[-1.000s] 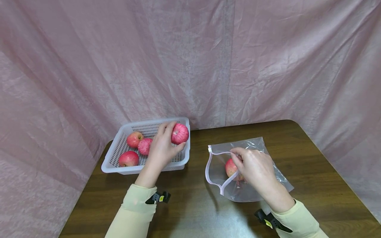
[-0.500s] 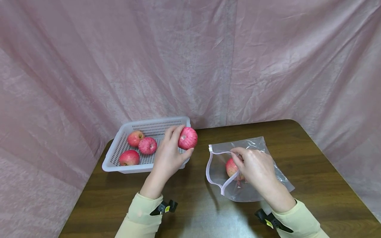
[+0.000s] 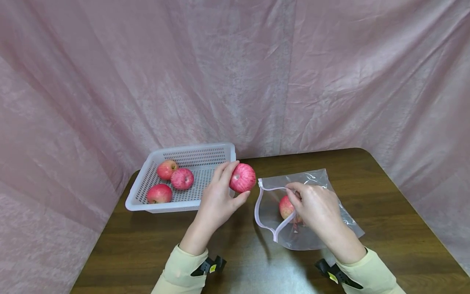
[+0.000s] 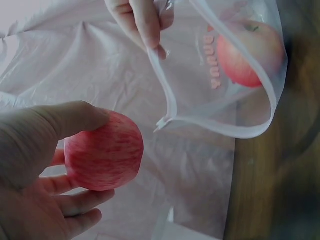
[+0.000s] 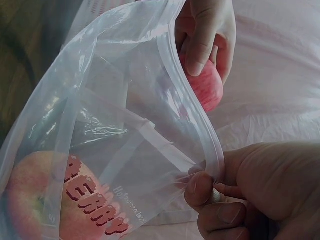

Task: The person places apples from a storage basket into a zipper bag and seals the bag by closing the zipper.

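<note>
My left hand point(image 3: 219, 200) grips a red striped apple point(image 3: 242, 178) between thumb and fingers, held up between the basket and the bag. In the left wrist view that apple point(image 4: 105, 151) is near the mouth of a clear zip bag point(image 4: 195, 107). The right hand point(image 3: 318, 206) pinches the bag's lilac zip edge, and the mouth gapes toward the left. Inside the bag point(image 3: 269, 204) lies another apple point(image 3: 286, 208), partly hidden by the right hand. Red printed lettering shows on the bag in the right wrist view, over the bagged apple point(image 5: 35, 200).
A white perforated plastic basket point(image 3: 145, 179) stands at the back left of the dark wooden table point(image 3: 147, 253). It holds 3 apples point(image 3: 182, 179) in its left half. A pink curtain point(image 3: 220, 73) hangs behind the table.
The left hand has lifted the apple out of the basket's right side and carried it right and toward me, close to the bag mouth. The right hand and bag have stayed nearly still.
</note>
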Motion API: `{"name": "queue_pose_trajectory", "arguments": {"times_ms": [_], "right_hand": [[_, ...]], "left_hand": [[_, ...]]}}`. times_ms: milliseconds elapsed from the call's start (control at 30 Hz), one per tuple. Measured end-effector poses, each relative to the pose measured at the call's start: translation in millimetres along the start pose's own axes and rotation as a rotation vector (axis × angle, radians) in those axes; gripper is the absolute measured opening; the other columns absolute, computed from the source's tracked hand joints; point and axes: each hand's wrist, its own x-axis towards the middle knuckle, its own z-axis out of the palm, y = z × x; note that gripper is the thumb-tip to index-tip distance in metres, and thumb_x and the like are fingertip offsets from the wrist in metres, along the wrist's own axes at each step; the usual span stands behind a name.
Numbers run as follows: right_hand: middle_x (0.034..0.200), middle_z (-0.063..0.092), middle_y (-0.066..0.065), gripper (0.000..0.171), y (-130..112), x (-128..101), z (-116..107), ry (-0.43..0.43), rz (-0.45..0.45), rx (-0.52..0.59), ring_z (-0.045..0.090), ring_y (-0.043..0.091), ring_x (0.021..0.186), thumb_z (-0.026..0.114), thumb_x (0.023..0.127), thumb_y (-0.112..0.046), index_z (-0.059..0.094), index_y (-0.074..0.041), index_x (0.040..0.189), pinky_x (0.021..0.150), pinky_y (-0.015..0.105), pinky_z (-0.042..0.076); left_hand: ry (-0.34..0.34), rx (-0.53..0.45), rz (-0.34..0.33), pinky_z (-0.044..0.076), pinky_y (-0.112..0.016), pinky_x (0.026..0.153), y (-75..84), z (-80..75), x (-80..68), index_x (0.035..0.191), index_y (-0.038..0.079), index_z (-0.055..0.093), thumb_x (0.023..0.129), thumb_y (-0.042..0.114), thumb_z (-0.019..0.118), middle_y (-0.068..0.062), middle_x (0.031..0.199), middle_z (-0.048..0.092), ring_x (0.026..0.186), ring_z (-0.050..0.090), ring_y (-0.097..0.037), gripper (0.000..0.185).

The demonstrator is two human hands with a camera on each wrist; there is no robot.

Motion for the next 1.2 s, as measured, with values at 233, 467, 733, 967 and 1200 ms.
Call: {"name": "queue_pose_trajectory", "arguments": {"times_ms": [233,467,733,967,1200], "right_hand": [[0.081,0.08,0.005,0.011,0.1,0.3,0.0,-0.013,0.009,0.008,0.073,0.038,0.066,0.08,0.1,-0.021,0.087,-0.019,0.109,0.048,0.05,0.048],[0.085,0.081,0.006,0.011,-0.1,0.3,-1.3,-0.025,0.012,0.007,0.074,0.038,0.068,0.08,0.1,-0.02,0.087,-0.018,0.108,0.049,0.05,0.049],[0.086,0.082,0.007,0.011,-0.2,1.1,-0.2,-0.033,0.005,0.005,0.074,0.037,0.066,0.081,0.1,-0.019,0.087,-0.016,0.109,0.047,0.048,0.048],[0.087,0.082,0.01,0.013,-0.3,2.1,-0.6,-0.043,0.005,0.002,0.073,0.037,0.065,0.081,0.1,-0.019,0.086,-0.014,0.11,0.045,0.045,0.046],[0.087,0.082,0.01,0.014,0.7,1.8,0.5,-0.054,0.009,0.002,0.072,0.035,0.063,0.08,0.1,-0.02,0.086,-0.013,0.111,0.045,0.043,0.045]], "left_hand": [[-0.035,-0.055,0.005,0.059,-0.052,0.105,7.2,9.1,-5.2,0.157,0.008,0.054,0.081,0.017,0.1,-0.013,0.151,0.057,0.132,0.064,-0.031,0.089],[-0.106,-0.082,0.002,0.058,-0.051,0.106,16.8,19.8,-9.6,0.158,0.011,0.049,0.081,0.022,0.101,-0.013,0.152,0.058,0.134,0.063,-0.03,0.093],[-0.128,-0.046,0.027,0.057,-0.048,0.104,21.9,24.4,-12.6,0.143,0.006,0.056,0.08,0.027,0.103,-0.011,0.136,0.067,0.124,0.064,-0.03,0.081],[-0.174,-0.046,0.123,0.057,-0.043,0.099,24.6,23.8,-15.5,0.132,0.007,0.058,0.077,0.026,0.105,-0.008,0.128,0.071,0.115,0.067,-0.026,0.074],[-0.223,0.054,0.198,0.056,-0.039,0.093,23.3,37.8,-18.4,0.129,0.01,0.062,0.076,0.03,0.105,-0.003,0.124,0.07,0.105,0.066,-0.024,0.071]]}}
